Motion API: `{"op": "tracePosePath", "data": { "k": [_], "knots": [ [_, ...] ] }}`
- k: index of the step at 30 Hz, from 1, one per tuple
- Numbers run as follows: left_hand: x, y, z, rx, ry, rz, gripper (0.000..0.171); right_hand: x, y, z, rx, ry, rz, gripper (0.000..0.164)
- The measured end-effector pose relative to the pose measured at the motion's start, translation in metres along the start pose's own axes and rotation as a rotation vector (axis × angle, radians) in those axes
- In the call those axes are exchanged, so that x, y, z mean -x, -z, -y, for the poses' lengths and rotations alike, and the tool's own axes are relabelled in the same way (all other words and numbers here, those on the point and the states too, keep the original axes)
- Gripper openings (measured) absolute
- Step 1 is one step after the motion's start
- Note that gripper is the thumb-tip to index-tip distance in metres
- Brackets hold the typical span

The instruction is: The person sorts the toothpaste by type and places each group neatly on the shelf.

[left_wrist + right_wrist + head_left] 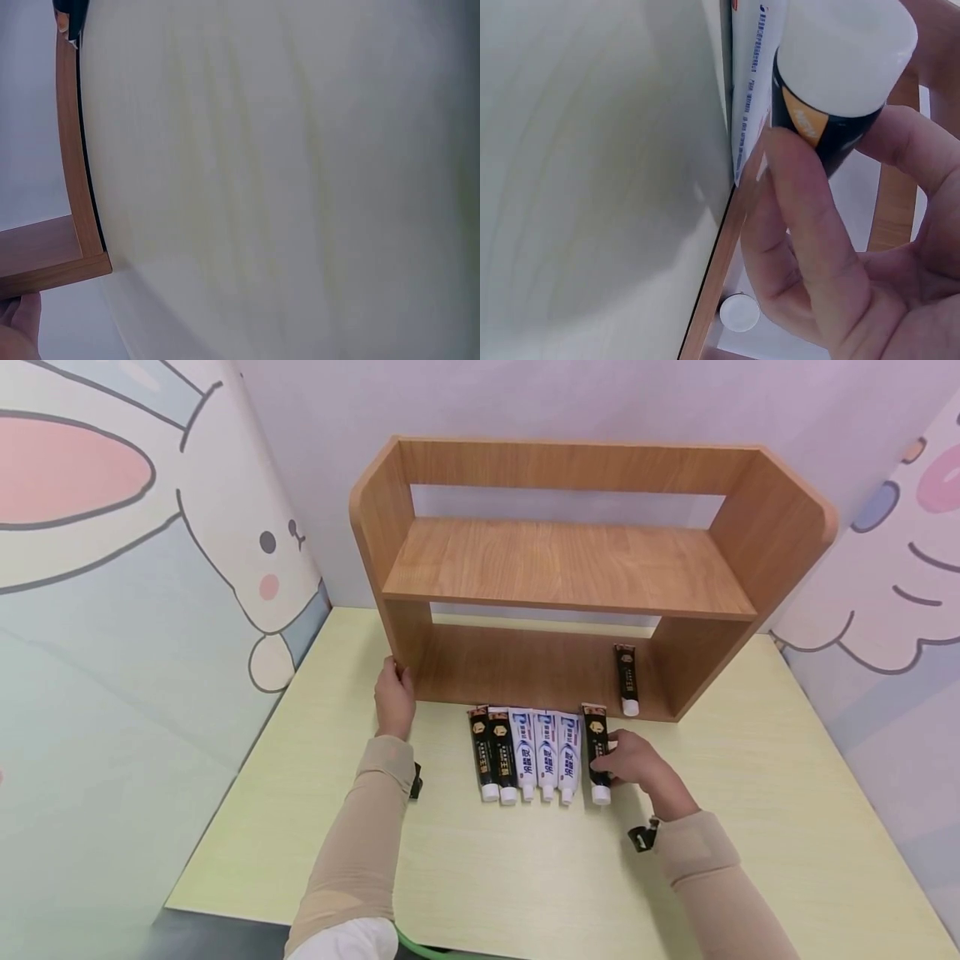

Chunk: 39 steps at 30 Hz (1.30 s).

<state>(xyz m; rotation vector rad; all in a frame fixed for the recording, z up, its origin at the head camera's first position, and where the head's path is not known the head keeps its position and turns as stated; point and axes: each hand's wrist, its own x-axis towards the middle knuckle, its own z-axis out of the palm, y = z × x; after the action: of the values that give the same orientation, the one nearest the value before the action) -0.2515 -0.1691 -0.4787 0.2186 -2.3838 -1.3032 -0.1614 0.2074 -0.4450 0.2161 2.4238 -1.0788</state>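
Note:
My right hand (637, 764) pinches a black toothpaste tube (597, 739) with a white cap, just in front of the wooden shelf (570, 560). In the right wrist view, the thumb and fingers are round the tube near its cap (847, 56). My left hand (395, 700) grips the front edge of the shelf's left side panel; in the left wrist view only part of that hand (22, 326) shows. To the left of the held tube lie white toothpaste tubes (546, 752) and two black tubes (501, 752) in a row. Another black tube (627, 681) lies on the lower board, near the right panel.
The shelf has two levels and stands at the back of a pale yellow table (510, 868), against a light wall (570, 397). Cartoon-painted walls (187, 635) rise on both sides.

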Motion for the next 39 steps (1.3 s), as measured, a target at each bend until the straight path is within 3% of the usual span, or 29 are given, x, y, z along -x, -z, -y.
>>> {"op": "tracePosePath", "data": {
  "k": [7,29,39],
  "knots": [
    [-0.001,0.0,0.003,-0.009,0.001,-0.004,0.022,-0.002,0.0,0.004,-0.006,-0.004,-0.034,0.069],
    [0.001,-0.002,0.001,0.014,0.016,0.005,0.026,-0.029,0.009,0.008,-0.13,0.09,-0.162,0.069],
    [0.0,-0.001,0.001,0.0,0.027,0.01,0.027,-0.051,0.019,0.014,-0.112,0.059,-0.228,0.069]
  ]
}}
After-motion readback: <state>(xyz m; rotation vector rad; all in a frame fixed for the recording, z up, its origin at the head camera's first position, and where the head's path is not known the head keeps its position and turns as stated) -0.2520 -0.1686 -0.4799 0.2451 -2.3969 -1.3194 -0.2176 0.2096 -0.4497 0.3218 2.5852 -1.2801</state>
